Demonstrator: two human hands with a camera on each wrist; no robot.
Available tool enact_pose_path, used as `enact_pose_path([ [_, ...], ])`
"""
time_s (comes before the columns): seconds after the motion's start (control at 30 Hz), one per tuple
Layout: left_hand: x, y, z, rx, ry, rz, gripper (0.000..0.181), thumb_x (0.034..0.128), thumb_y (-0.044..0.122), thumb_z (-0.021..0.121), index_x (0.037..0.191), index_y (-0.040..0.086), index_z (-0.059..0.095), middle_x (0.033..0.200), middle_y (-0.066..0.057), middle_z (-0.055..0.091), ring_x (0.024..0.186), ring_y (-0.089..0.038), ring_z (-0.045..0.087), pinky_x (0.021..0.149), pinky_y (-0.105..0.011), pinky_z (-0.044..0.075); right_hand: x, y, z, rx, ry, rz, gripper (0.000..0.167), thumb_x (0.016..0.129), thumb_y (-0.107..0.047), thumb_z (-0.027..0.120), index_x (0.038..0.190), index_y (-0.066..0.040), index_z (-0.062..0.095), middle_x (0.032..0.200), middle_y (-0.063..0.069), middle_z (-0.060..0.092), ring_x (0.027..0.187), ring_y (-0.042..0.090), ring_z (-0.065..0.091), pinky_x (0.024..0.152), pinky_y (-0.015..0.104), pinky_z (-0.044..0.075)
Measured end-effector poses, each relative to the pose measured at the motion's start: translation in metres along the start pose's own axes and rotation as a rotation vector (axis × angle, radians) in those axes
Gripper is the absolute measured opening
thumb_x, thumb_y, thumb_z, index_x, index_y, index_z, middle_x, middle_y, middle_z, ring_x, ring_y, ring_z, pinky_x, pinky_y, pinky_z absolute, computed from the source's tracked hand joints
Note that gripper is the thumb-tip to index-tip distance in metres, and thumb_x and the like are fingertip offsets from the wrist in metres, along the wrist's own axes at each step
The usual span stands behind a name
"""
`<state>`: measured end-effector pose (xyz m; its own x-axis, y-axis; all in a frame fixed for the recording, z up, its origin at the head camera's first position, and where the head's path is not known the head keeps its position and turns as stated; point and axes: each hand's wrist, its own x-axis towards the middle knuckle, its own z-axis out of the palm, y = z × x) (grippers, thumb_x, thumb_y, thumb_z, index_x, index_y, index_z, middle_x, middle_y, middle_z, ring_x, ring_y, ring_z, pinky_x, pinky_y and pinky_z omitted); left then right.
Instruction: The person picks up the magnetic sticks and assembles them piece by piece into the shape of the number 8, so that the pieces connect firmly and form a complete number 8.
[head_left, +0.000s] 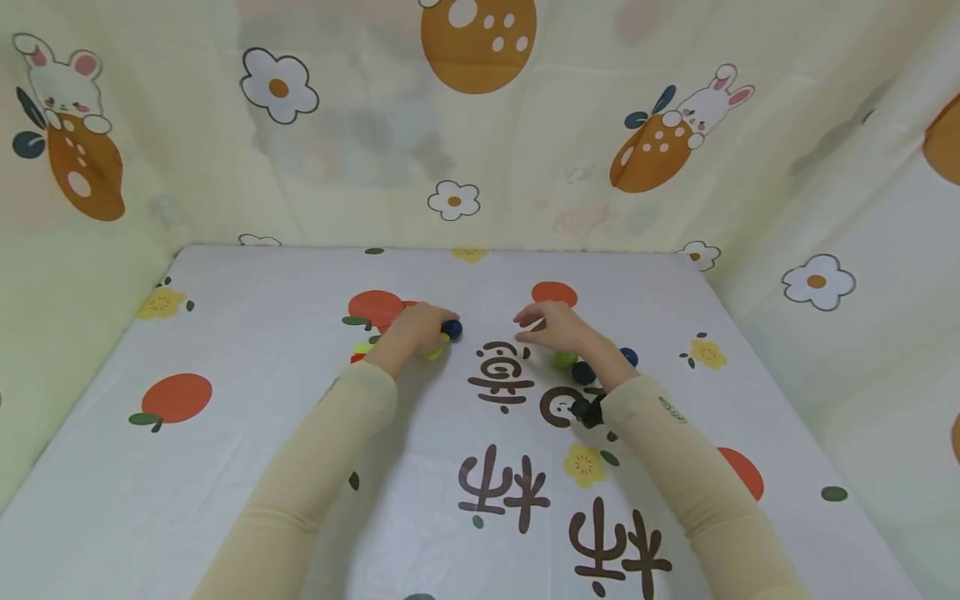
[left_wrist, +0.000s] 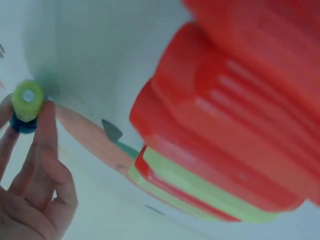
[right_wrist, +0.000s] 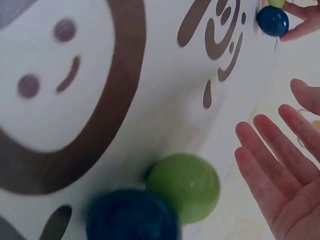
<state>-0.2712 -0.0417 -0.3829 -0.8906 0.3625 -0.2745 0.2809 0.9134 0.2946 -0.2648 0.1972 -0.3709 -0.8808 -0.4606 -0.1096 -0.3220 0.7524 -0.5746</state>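
Thumb and fingers of my left hand (head_left: 420, 327) (left_wrist: 37, 200) pinch a dark blue ball (head_left: 452, 330) (left_wrist: 22, 124) with a small yellow-green piece (left_wrist: 28, 100) against it; the right wrist view also has this ball (right_wrist: 272, 21). To the right, my right hand (head_left: 558, 326) (right_wrist: 285, 175) holds nothing, its fingers apart and slightly bent. Close below it lie a green ball (head_left: 566, 360) (right_wrist: 184, 188) and a dark blue ball (head_left: 582, 372) (right_wrist: 132, 217), side by side.
Another blue ball (head_left: 628, 357) lies right of my right wrist. Red pieces (left_wrist: 220, 115) and light green pieces (left_wrist: 205, 185) lie close together beside my left wrist, partly hidden by the arm in the head view. A patterned curtain (head_left: 345, 167) stands behind the table (head_left: 262, 333).
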Motion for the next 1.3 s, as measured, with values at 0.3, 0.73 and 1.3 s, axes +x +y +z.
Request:
enact_pose_path([
  [0.3,0.005,-0.001,0.006,0.044,0.099,0.034,0.034,0.0912,0.017,0.057,0.125,0.011,0.057,0.118,-0.009,0.058,0.106,-0.022,0.049,0.093,-0.036,0.040,-0.011,0.014,-0.012,0.028,-0.063,0.016,0.039,0.084,-0.012,0.065,0.116,0.007,0.056,0.113,0.023,0.058,0.102,0.034,0.058,0.086,0.041,0.046],
  [0.73,0.004,0.007,0.007,0.063,0.143,-0.006,0.024,0.0871,0.019,0.063,0.100,-0.001,0.058,0.090,-0.010,0.056,0.082,-0.020,0.052,0.073,-0.029,0.046,-0.027,0.027,-0.025,-0.037,-0.130,0.052,0.044,0.081,-0.012,0.067,0.119,0.007,0.055,0.116,0.024,0.056,0.105,0.038,0.055,0.086,0.042,0.046],
  [1.3,0.008,0.006,0.013,-0.063,0.121,-0.058,0.032,0.0913,0.017,0.055,0.121,0.008,0.058,0.115,-0.012,0.058,0.101,-0.024,0.051,0.088,-0.035,0.043,-0.030,0.040,-0.022,-0.076,-0.237,0.131,0.045,0.078,-0.009,0.070,0.120,0.002,0.057,0.118,0.022,0.056,0.105,0.034,0.055,0.088,0.043,0.044],
])
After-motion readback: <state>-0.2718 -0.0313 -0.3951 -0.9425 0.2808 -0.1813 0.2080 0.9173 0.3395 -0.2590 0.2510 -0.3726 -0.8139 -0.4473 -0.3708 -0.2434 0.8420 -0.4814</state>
